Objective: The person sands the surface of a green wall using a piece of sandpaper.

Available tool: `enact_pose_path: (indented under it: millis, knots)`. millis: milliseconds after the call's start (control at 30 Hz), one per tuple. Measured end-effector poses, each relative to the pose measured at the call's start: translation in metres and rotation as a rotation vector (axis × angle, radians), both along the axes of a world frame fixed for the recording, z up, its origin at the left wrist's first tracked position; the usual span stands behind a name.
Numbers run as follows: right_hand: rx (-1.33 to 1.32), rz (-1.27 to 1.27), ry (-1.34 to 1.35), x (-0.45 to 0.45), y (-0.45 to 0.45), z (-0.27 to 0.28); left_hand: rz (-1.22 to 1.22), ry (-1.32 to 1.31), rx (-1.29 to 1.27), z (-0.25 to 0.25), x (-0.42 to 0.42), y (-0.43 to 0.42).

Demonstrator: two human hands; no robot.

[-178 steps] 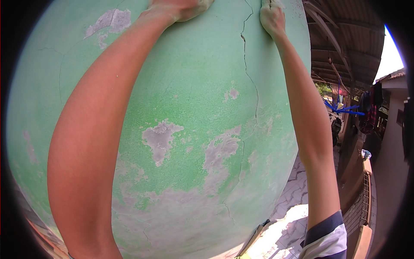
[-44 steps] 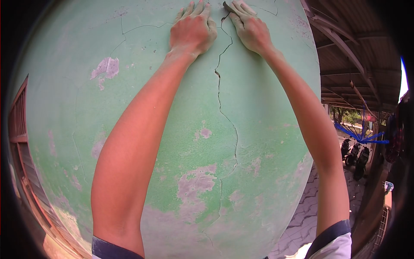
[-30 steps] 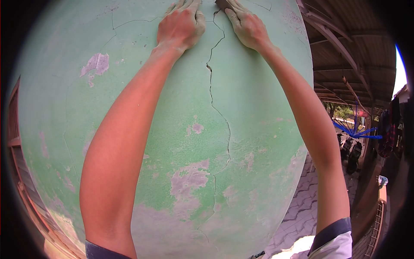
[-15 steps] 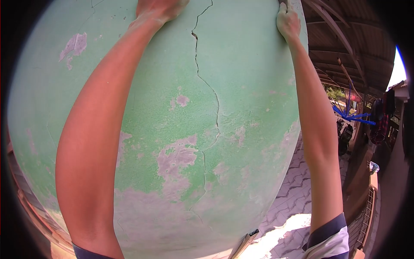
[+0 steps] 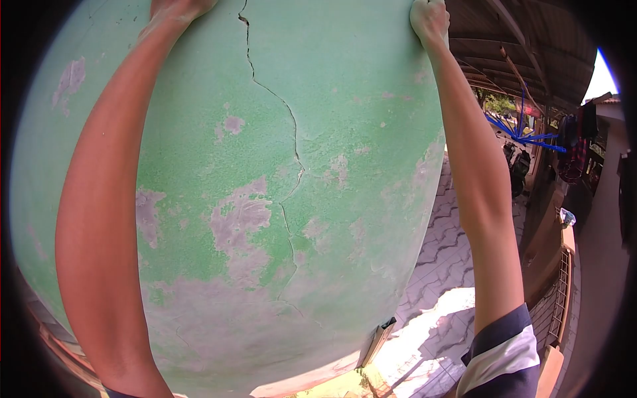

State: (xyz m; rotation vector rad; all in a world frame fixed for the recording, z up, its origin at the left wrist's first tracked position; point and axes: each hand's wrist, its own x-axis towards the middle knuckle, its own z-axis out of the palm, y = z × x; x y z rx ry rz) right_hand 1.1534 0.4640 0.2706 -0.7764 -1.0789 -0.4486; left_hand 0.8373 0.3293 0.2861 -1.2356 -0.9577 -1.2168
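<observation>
A green wall [image 5: 358, 159] with a long crack and patches of peeled, greyish paint fills the middle of the head view. At the top left edge my left hand [image 5: 180, 8] is against the wall, its fingers cut off by the frame. My right hand [image 5: 430, 18] is up near the wall's right edge, at the top of the frame. Its fingers look curled, but what they hold, if anything, is hidden. The crack runs down between my two arms.
Right of the wall lie paving [image 5: 438, 245], a blue hanger rack [image 5: 531, 138], hanging clothes [image 5: 576, 152] and parked motorbikes [image 5: 517, 162] under a metal roof [image 5: 531, 40]. A wooden-framed piece [image 5: 377, 341] stands by the wall's lower right edge.
The view has tilted down and shifted right. My hands, earlier flat and close together near the crack with a dark flat piece by the right one, are now far apart at the top.
</observation>
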Motion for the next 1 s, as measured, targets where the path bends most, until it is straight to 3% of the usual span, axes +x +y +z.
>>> enact_pose_path:
  millis: [33,100,200,267,300,333,433,500,600,633,700,833,900,933,1000]
  knots:
    - [-0.011,-0.005,0.050,-0.017,-0.007,-0.009,0.015,-0.003,0.009,-0.004,0.004,-0.002]
    - [0.427,-0.037,-0.375,-0.064,-0.024,-0.051,0.021,-0.008,0.027,-0.005,0.007,-0.004]
    - [0.311,0.016,-0.612,-0.038,-0.030,-0.064,0.000,-0.030,-0.040,-0.002,0.004,-0.003]
    - [0.229,-0.169,-0.374,0.024,0.019,-0.031,-0.004,0.002,-0.013,-0.001,0.001,-0.002]
    - [0.192,-0.138,-0.174,0.041,0.018,-0.024,-0.003,0.001,-0.016,-0.001,0.001,-0.002]
    - [-0.178,-0.055,0.059,0.058,0.013,-0.018,0.008,-0.017,-0.034,0.001,0.002,-0.002]
    - [-0.113,-0.051,-0.062,0.018,0.003,-0.044,0.023,-0.027,-0.016,-0.007,0.011,-0.005]
    - [0.322,-0.177,-0.349,-0.018,0.000,-0.085,0.014,-0.018,0.022,-0.007,0.014,-0.006]
    - [0.322,-0.292,-0.454,0.010,0.004,-0.092,0.006,-0.011,-0.022,-0.002,0.008,-0.004]
    - [0.325,-0.292,-0.455,0.022,0.007,-0.085,-0.006,0.004,-0.018,-0.001,0.005,-0.002]
    - [0.075,-0.266,-0.116,0.045,0.022,-0.060,-0.008,0.015,-0.022,-0.002,0.003,-0.002]
    - [0.256,-0.384,-0.141,0.034,0.046,-0.033,0.008,0.014,-0.041,-0.004,0.006,-0.005]
    - [0.272,-0.174,-0.304,0.017,0.024,-0.021,0.018,0.031,-0.044,-0.004,0.005,-0.003]
    - [0.425,-0.240,-0.305,0.006,0.024,-0.011,0.025,0.037,-0.021,-0.003,0.005,-0.001]
    - [0.395,-0.132,-0.371,-0.021,-0.006,0.004,0.042,0.044,0.001,-0.002,0.004,0.000]
